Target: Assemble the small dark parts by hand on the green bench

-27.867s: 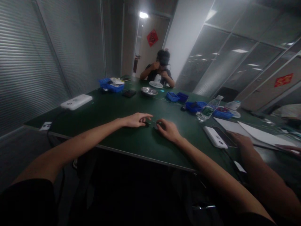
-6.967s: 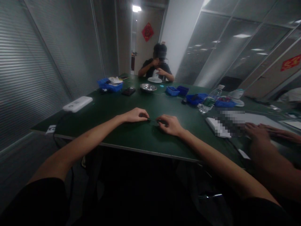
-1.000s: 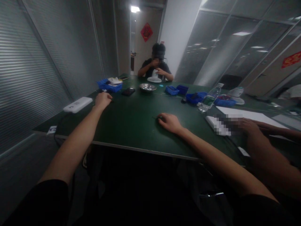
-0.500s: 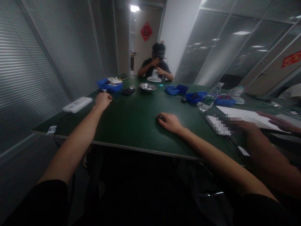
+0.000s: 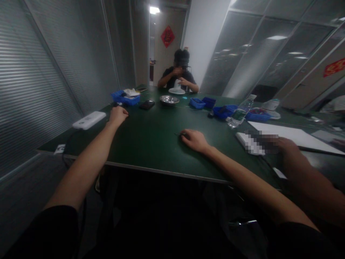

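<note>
My left hand (image 5: pixel 117 114) is stretched far out to the left over the dark green table (image 5: pixel 153 144), curled closed just short of a blue bin (image 5: pixel 125 97); what its fingers hold is hidden. My right hand (image 5: pixel 194 139) rests on the table in the middle, fingers pinched on a small dark part with a thin wire (image 5: pixel 180 135) sticking out to the left.
A white box (image 5: pixel 89 119) lies at the left edge. A phone (image 5: pixel 147 104), metal bowl (image 5: pixel 169 100), blue bins (image 5: pixel 202 103) and a water bottle (image 5: pixel 239 113) stand farther back. Another person's hand (image 5: pixel 288 148) rests at right by white sheets (image 5: pixel 291 135). A seated person (image 5: pixel 179 73) is at the far end.
Over the last second my hands have hardly moved. Seven seconds ago both hands met in the middle; since then my left hand reached out left. The neighbour's far hand left the white sheets.
</note>
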A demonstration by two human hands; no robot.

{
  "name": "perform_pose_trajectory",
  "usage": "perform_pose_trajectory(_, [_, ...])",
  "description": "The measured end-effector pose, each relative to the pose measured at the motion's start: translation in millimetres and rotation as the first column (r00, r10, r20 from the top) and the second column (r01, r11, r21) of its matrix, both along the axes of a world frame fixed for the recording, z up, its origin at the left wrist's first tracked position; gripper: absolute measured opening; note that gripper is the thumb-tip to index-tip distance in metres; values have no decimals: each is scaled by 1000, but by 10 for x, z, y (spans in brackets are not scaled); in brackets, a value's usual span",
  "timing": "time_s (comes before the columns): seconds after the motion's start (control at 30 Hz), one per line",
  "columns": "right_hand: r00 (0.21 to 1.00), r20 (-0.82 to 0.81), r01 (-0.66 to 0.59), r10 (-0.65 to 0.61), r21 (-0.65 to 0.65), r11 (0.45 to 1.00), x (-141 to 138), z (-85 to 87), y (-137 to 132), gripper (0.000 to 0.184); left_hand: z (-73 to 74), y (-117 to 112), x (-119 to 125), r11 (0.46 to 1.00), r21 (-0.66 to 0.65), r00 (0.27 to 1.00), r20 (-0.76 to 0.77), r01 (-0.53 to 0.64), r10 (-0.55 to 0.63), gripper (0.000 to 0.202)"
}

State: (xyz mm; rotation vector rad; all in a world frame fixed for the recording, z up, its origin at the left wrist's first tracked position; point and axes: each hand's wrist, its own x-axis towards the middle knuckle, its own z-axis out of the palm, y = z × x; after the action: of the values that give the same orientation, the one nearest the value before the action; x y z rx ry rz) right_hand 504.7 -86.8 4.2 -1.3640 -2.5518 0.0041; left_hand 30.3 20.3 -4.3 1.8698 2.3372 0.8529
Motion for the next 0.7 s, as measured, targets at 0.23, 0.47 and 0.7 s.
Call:
perform_pose_trajectory(0.23, [1000,-25,-18,18,-1,1000,-4,15,-26,35,41,-47,65,999,-17,999,12,-42,42,27])
perform_pose_trajectory(0.47, [1000,-14,-23,23,-3,1000,3,-1,-1,35,27,-43,25,999,-42,999,31,5,-4,29])
perform_pose_trajectory(0.7, [1000,-13,-21,21,2,1000,11,-7,6,35,35,-32,-36,998,-68,996,84,14,-8,30])
